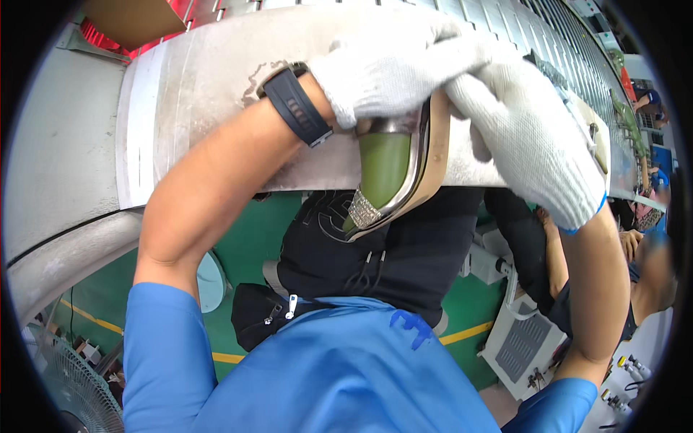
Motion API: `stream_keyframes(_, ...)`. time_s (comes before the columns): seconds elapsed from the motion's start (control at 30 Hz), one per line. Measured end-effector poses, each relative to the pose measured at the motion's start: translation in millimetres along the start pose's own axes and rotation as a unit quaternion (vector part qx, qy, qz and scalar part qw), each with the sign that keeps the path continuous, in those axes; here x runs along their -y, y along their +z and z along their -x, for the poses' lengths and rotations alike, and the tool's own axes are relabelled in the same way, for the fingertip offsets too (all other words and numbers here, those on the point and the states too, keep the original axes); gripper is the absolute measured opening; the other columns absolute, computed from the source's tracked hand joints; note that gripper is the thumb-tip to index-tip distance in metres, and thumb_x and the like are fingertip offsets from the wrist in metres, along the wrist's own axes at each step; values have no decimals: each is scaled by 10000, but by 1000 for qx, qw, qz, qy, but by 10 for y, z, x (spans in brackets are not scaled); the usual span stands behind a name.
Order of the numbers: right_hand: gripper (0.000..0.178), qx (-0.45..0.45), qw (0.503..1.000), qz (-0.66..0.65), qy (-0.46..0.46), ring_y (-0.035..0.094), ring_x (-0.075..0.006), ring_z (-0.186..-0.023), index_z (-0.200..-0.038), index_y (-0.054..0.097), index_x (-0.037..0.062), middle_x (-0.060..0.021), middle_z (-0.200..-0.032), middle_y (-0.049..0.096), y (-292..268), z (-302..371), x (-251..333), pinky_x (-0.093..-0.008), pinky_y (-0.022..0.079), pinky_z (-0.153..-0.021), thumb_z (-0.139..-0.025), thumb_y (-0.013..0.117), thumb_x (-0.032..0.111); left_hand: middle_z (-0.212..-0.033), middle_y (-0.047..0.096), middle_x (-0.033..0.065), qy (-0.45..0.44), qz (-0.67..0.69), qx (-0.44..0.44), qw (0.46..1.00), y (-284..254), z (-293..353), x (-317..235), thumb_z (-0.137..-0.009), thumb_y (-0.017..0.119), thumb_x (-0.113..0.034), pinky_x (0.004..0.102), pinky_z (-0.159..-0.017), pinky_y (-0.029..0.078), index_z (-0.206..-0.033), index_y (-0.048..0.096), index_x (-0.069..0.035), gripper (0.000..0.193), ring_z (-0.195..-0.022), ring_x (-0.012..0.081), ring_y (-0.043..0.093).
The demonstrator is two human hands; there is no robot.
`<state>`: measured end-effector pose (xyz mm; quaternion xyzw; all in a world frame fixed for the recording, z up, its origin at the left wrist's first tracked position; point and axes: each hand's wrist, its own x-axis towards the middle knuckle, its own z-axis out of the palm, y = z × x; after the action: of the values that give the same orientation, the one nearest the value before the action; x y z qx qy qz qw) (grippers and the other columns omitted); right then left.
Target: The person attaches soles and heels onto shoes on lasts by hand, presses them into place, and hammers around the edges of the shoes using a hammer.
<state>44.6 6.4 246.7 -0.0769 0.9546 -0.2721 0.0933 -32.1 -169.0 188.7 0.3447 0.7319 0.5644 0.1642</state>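
Note:
A pointed shoe (384,162) on a green last hangs over the near edge of the bench, toe toward me. It has a glittering stone-studded band (363,209) near the toe, silvery edging and a tan sole (435,148) on its right side. My left hand (386,76), in a white knit glove, is closed over the heel end. My right hand (527,119), gloved too, grips from the sole side, its fingers meeting the left hand. Both gloves hide the heel and most fingertips.
The pale worn bench (209,94) lies before me, with a slatted metal conveyor (530,32) behind it. A brown board (133,22) and red crate parts are at the far left. A fan (72,382) stands lower left. Another person (642,289) sits at right by a grey machine (523,346).

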Motion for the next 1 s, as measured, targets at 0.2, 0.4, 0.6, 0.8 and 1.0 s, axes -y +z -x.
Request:
stream_keyframes(0.2, 385, -59, 995, -64, -52, 623, -92, -651, -1158, 750, -43, -42, -730, 664, 51, 72, -73, -293, 513, -633, -1090, 649, 322, -961, 802, 171, 93, -122, -61, 986, -7, -99, 285, -1085, 572, -502, 424, -844, 593, -1146, 806, -62, 502, -915, 319, 780)
stream_keyframes(0.4, 516, -147, 909, -389, 35, 756, -162, -1093, -1383, 691, -41, -103, -1206, 769, 515, 478, -165, -302, 604, -909, -970, 841, 229, -1003, 811, 135, 168, -299, -126, 931, 77, -176, 500, -1065, 578, -593, 457, -814, 604, -1194, 801, -121, 538, -881, 326, 778)
stream_keyframes(0.6, 426, -184, 905, -381, 44, 734, -119, -953, -1241, 779, -17, -76, -1085, 796, 738, 211, -271, -290, 605, -848, -917, 907, 228, -1036, 813, 167, 67, -142, -64, 986, -51, -12, 93, -1059, 616, -493, 427, -854, 603, -1236, 785, -73, 486, -938, 317, 783)
stream_keyframes(0.8, 411, -174, 929, -327, 7, 758, -131, -917, -1219, 775, -31, -85, -1086, 803, 779, 149, -369, -292, 625, -826, -919, 919, 209, -1057, 809, 217, 10, -33, -30, 999, -98, 20, 6, -1089, 591, -426, 425, -879, 598, -1202, 798, -33, 458, -980, 347, 783)
stream_keyframes(1.0, 445, -178, 886, -428, -2, 774, -154, -983, -1280, 735, -49, -102, -1132, 793, 874, 173, -364, -316, 642, -882, -911, 917, 121, -1071, 806, 222, 35, -1, -35, 999, -76, 14, 16, -1087, 596, -430, 427, -887, 597, -1222, 796, -33, 465, -998, 354, 783)
